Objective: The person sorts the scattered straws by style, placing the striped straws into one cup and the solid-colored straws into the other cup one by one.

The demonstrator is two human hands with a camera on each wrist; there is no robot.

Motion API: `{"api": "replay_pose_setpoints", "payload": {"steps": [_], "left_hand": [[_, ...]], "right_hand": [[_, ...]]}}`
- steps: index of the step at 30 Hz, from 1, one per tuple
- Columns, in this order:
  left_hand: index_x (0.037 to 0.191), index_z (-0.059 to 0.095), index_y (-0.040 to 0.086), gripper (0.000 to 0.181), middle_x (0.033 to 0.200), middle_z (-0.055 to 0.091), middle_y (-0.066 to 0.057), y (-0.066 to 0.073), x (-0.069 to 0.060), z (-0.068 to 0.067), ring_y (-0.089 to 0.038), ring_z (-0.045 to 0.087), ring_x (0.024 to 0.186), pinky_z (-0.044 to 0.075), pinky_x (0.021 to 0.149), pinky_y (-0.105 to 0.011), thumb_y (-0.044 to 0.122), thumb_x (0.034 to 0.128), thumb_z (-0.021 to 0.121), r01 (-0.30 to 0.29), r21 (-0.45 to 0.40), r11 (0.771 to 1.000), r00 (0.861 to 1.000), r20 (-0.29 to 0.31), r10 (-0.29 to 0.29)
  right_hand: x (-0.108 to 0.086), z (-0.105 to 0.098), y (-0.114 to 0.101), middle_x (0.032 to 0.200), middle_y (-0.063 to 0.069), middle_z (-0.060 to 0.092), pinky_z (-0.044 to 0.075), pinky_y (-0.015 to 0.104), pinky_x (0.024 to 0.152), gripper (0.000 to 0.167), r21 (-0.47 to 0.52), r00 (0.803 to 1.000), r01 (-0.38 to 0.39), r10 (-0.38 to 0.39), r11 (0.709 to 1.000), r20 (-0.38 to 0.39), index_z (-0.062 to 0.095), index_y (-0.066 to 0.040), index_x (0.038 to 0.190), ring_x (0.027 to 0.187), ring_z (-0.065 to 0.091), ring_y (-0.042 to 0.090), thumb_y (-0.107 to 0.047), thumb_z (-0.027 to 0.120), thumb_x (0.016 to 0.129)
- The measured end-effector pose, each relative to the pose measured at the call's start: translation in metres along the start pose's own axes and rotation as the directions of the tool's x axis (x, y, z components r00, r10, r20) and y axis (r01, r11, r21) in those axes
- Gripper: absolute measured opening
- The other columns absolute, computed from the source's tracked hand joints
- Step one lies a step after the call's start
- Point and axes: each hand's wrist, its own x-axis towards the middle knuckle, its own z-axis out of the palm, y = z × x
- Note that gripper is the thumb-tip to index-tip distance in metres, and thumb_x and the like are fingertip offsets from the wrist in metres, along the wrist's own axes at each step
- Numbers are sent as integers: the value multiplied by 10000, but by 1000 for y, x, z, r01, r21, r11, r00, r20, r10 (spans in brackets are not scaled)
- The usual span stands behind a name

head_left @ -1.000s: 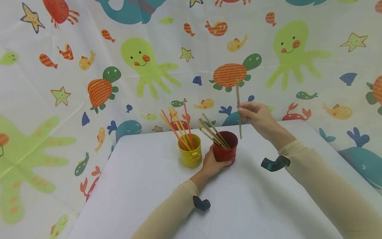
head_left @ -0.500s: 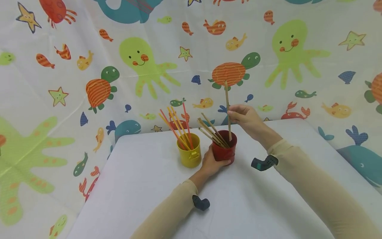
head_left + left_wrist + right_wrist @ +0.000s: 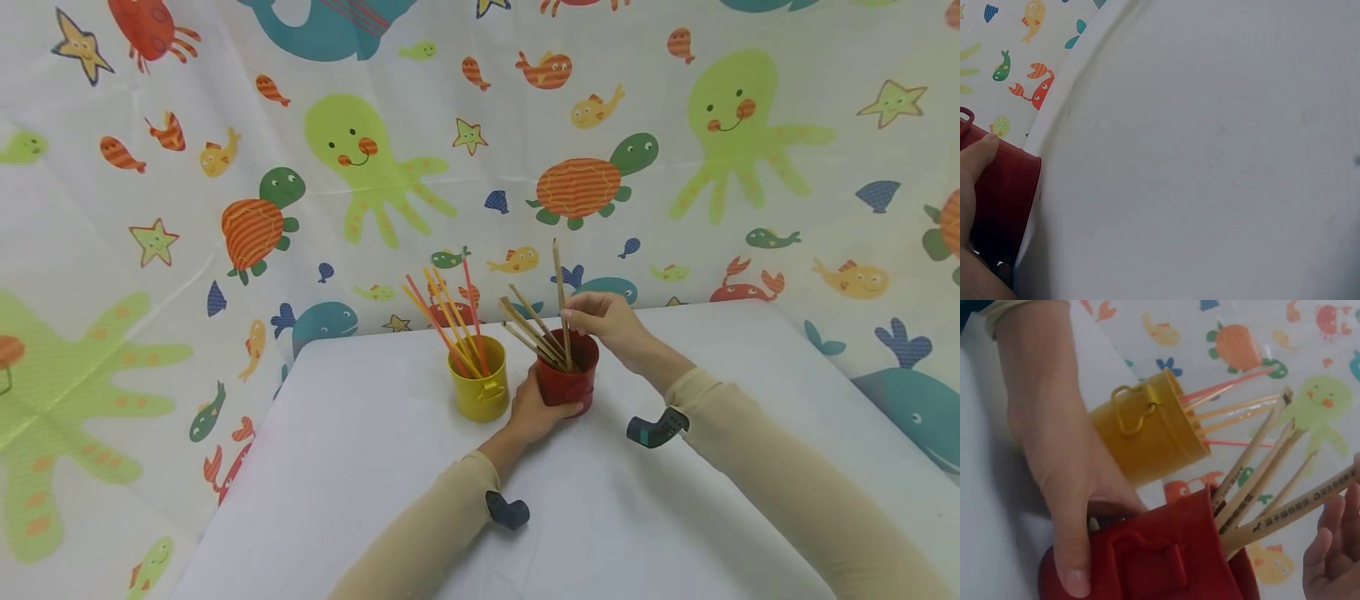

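My left hand point(image 3: 534, 411) grips the side of a small red metal bucket point(image 3: 567, 388) on the white table, its thumb along the near wall. Several wooden chopsticks point(image 3: 531, 329) lean leftward out of the bucket. My right hand point(image 3: 611, 325) pinches one more chopstick point(image 3: 559, 279), nearly upright, its lower end inside the bucket's mouth. Dark printed characters run along the held chopstick point(image 3: 1300, 509) in the right wrist view. Only the right fingers point(image 3: 1329, 540) show there, at the right edge. In the left wrist view, the left thumb point(image 3: 982, 153) lies on the red wall.
Just left of the red bucket stands a yellow bucket point(image 3: 480, 402) holding several pink and orange sticks point(image 3: 455, 321) that look like straws. A white cloth covers the table point(image 3: 360, 467). Behind it hangs a curtain point(image 3: 420, 108) printed with sea animals.
My right hand has moved left and down with the chopstick, from beside the red bucket to having its lower end inside the mouth. The left hand and both buckets have stayed put.
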Motion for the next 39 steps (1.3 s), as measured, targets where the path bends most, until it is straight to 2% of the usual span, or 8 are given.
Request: {"api": "replay_pose_setpoints", "payload": {"steps": [2,4,7,13,16,27,33,39], "left_hand": [[1564,270,182,937,1525,502,-36,1,0,0,-243,456,1424,401,1197,-501,314,827,833,1,7,1000,1000,-2,-1],[1563,269,184,935,1526,502,-35,1,0,0,-242,457,1422,397,1199,-502,317,828,832,1,13,1000,1000,-4,0],[1561,271,180,935,1523,505,-40,1,0,0,-244,463,1419,395,1201,-500,326,828,832,-1,23,1000,1000,-5,1],[1560,275,165,946,1514,511,-52,-3,1,1,-256,478,1407,408,1189,-507,341,820,837,-1,51,999,1000,-11,2],[1565,272,158,951,1514,509,-58,-3,1,2,-259,479,1406,409,1188,-508,347,821,834,4,51,999,1000,-10,-4],[1569,262,163,958,1519,501,-57,-2,1,1,-265,470,1414,411,1185,-517,348,822,833,8,51,999,1000,-17,-7],[1574,258,150,962,1522,499,-67,-3,3,1,-265,473,1416,402,1193,-510,356,826,827,6,53,999,1000,-12,-6],[1571,256,143,963,1520,500,-72,-3,3,1,-268,477,1409,407,1189,-511,353,825,828,7,56,998,1000,-8,-7]], "right_hand": [[0,0,2,826,-139,670,505,246,803,107,-35,1000,15,-15,999,2,705,-88,1047,819,564,110,-158,655,983],[0,1,4,833,-148,683,509,222,767,213,-62,1000,25,-24,998,7,678,17,1113,821,575,98,-146,662,978],[-1,2,7,867,-119,710,526,197,756,287,-98,999,30,-28,995,20,656,83,1156,833,603,89,-132,675,966],[-3,5,19,1047,169,750,564,194,816,285,-176,998,49,-41,983,46,697,58,1140,881,672,87,-150,707,946],[-4,7,23,1043,217,741,570,216,807,260,-199,997,63,-53,978,60,711,47,1115,869,675,100,-145,711,940],[-3,9,24,1076,270,731,571,207,793,202,-238,989,124,-100,963,113,727,57,1082,844,668,88,-77,700,933],[-2,11,28,966,212,722,518,190,671,141,-313,975,203,-162,928,150,748,41,1012,748,571,125,-38,733,897],[0,12,30,927,173,702,487,183,639,118,-354,971,219,-168,909,171,753,31,987,757,533,135,-25,744,883]]}}
